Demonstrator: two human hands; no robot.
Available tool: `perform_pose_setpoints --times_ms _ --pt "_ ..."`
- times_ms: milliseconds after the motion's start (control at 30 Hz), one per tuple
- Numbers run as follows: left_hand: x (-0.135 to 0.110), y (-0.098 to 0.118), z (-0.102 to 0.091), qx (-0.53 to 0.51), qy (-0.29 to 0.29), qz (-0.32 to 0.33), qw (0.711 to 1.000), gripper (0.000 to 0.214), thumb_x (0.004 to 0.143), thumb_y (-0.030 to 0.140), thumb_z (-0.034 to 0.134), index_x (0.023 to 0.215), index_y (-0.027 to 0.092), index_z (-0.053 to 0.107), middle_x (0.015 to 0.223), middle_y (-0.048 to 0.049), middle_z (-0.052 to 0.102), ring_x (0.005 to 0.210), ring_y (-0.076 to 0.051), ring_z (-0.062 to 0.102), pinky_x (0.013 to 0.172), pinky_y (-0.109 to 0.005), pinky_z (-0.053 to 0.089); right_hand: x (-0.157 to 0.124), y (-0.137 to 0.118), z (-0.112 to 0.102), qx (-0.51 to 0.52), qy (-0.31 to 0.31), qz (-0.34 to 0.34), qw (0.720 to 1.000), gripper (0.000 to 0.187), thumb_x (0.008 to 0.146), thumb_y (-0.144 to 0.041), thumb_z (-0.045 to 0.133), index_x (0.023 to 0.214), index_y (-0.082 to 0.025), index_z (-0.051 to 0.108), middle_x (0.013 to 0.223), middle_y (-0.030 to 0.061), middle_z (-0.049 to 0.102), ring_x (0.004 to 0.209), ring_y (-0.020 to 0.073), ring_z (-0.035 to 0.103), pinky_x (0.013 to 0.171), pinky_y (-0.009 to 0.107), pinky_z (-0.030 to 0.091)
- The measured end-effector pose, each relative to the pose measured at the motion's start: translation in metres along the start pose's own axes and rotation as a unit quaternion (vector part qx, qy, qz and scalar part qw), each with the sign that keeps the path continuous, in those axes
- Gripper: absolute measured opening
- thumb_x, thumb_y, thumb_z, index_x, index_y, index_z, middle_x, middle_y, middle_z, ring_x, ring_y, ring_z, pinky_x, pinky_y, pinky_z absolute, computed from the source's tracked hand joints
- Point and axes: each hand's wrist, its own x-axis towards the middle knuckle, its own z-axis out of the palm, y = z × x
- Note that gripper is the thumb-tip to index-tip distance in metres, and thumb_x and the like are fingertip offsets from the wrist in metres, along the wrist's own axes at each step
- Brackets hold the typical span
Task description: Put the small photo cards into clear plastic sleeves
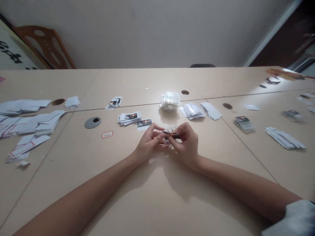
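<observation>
My left hand (150, 141) and my right hand (186, 141) meet over the middle of the table. Between them is a small clear plastic case (172, 128), with a dark printed card (173, 134) at its front. The left fingers close on the case's left side, and the left thumb presses by the card. My right thumb and fingers pinch the card's right part. Whether the card is inside the case or against it, I cannot tell. Just beyond my hands lie a loose printed card (144, 124) and a stack of printed cards (129, 118).
Clear plastic cases (169, 101) are piled behind my hands. White card stacks (193, 110) lie to their right, with filled cases (243, 124) farther right. Many white paper strips (31, 123) cover the left. A grey cable-hole cover (93, 122) and a red-bordered label (107, 134) are nearer.
</observation>
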Motion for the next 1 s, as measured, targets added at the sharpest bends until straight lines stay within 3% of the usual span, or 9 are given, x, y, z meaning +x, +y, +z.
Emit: perform_pose_setpoints --times_ms 1000 --pt "-0.0011 0.0004 0.0028 -0.007 0.005 -0.003 1.000 0.032 0.081 0.041 0.066 0.092 0.021 0.044 0.084 0.0004 0.067 0.069 -0.013 0.068 0.067 -0.030 0.059 0.0029 -0.0036 0.0008 0.010 -0.011 0.024 1.000 0.029 0.074 -0.016 0.068 0.073 -0.022 0.039 0.064 -0.0059 0.046 0.059 0.0106 0.049 0.054 0.025 0.041"
